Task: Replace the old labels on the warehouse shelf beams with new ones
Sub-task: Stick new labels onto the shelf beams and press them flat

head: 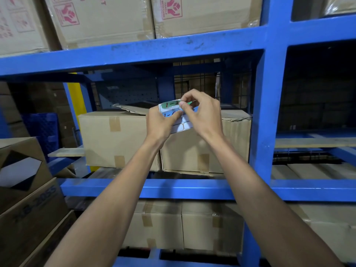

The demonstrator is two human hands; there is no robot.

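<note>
I hold a white label sheet (182, 126) in front of the middle shelf bay. My left hand (160, 123) grips the sheet from the left, thumb on a blue label marked "1-". My right hand (201, 114) pinches the edge of a green label (170, 104) marked "1-2" at the sheet's top, its right end lifted off. Empty outlines show on the sheet's lower part. The upper blue beam (134, 54) and the lower blue beam (154, 187) show no label in view.
Two taped cardboard boxes (115, 139) sit on the middle shelf behind my hands. A blue upright (267, 105) stands at the right. More boxes fill the top shelf (100, 18) and the bottom level (165, 226). Stacked cartons (25, 193) stand at the left.
</note>
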